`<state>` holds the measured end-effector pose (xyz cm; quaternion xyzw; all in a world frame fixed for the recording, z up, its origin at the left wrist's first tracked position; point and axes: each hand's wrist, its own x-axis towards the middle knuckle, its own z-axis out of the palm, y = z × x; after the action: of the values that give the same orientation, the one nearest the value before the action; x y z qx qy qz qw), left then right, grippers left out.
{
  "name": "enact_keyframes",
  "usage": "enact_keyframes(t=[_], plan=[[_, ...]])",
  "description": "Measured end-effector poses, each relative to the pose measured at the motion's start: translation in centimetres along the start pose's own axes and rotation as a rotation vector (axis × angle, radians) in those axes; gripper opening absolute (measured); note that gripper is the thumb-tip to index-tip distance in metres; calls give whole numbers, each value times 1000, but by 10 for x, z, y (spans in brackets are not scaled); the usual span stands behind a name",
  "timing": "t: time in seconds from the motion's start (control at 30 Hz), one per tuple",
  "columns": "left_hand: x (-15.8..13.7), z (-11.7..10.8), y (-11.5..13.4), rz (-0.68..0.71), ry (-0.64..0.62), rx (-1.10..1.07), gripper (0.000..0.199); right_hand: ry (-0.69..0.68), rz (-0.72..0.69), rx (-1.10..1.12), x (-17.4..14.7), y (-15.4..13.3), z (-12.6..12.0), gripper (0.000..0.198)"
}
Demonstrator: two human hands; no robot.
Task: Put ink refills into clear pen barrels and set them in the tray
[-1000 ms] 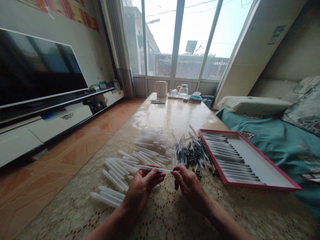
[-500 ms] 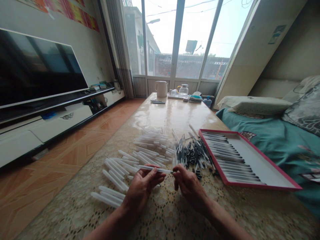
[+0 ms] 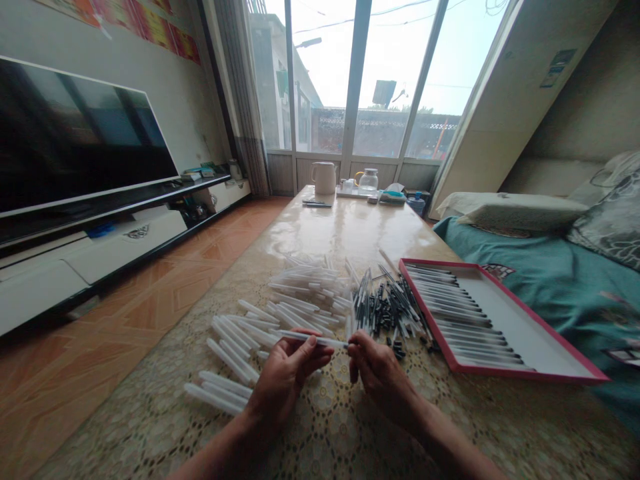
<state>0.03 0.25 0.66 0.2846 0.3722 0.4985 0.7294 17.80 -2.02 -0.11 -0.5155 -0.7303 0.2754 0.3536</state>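
Observation:
Between thumb and fingers, my left hand [image 3: 286, 373] holds a whitish translucent pen [image 3: 326, 341], lying roughly level and pointing right. My right hand [image 3: 374, 365] is closed in a pinch at the pen's right end; its fingertips hide most of that tip, where a bit of dark shows. Behind and left of my left hand lie many loose white pen caps or barrels [image 3: 233, 360], with a heap of clear ones [image 3: 305, 277] farther back. Beyond my right hand is a pile of black pen parts [image 3: 383, 310].
A pink-rimmed tray [image 3: 537, 317] at the right holds a row of pens [image 3: 470, 320]. A patterned cloth covers the table [image 3: 325, 440]. At the far end stand a pitcher [image 3: 324, 178], a glass jar [image 3: 369, 181] and a tissue pack [image 3: 393, 196]. A teal-covered sofa [image 3: 525, 267] borders the right.
Both hands keep nearly the same pose, with the pen still between them. The whole view has shifted very slightly.

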Motion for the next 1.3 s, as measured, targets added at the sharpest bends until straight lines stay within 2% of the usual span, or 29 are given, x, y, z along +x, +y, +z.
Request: enact_keyframes(t=[0.17,0.27,0.37,0.43,0.53,0.63,0.73,0.83,0.93,1.0,1.07,1.2,1.3], plan=[[-2,1,1,19,-10,33,22,41,-7,-32,0,-3,-2,27],[-4,3,2,72,-64,212,21,80,-54,-99,0,-6,-3,22],[-6,5,2,135,-125,395,22,16,-136,-114,0,-5,-1,17],[-6,6,2,182,-102,441,26,-10,-164,-120,1,-3,1,16],[-6,5,4,309,-2,523,29,106,-122,-114,2,3,1,18],[-6,0,6,493,50,698,17,290,12,-71,3,9,-3,21],[-4,-7,6,617,-20,937,14,379,105,-32,4,13,-7,23],[-1,-12,4,674,-92,1137,22,415,124,-27,6,16,-10,23],[-1,-8,2,722,-111,1280,24,463,131,-50,7,22,-10,23],[-8,0,2,720,-128,1366,25,486,136,-62,7,26,-11,22],[-19,9,5,655,-192,1460,26,489,139,-61,8,30,-11,22],[-46,28,15,458,-452,1646,33,528,131,-85,9,33,-11,24],[-46,36,25,389,-558,1720,29,545,126,-118,9,31,-11,25]])
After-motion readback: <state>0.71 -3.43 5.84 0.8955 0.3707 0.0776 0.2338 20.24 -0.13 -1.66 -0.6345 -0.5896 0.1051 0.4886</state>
